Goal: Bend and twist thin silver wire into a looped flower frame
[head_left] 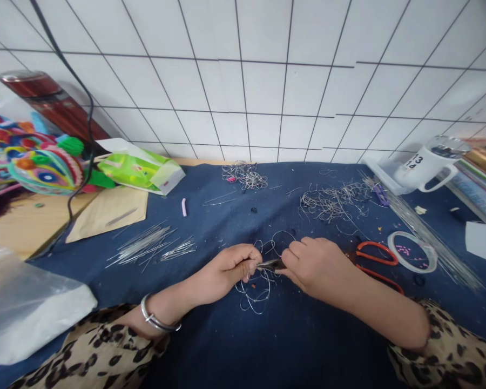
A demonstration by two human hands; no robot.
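Note:
My left hand [230, 266] pinches a thin silvery wire piece [256, 297] bent into several loops, which hang below and rise above the fingers. My right hand [314, 265] is wrapped round a small pair of pliers [272, 264]. The pliers' jaws point left and meet the wire at my left fingertips. Most of the pliers' handles are hidden in my palm. Red-handled scissors [376, 253] lie beside my right wrist, partly covered by the forearm. Straight wires [143, 246] and a shorter bunch [179, 248] lie to the left of my left hand.
Tangled wire [334, 201] and another tangle [245, 175] lie farther back on the dark blue cloth [243, 356]. On the right are a round clear dish [413, 253], long wires [437, 240] and a white mug [427, 165]. A green packet [140, 167] and plastic bag [36, 308] lie left.

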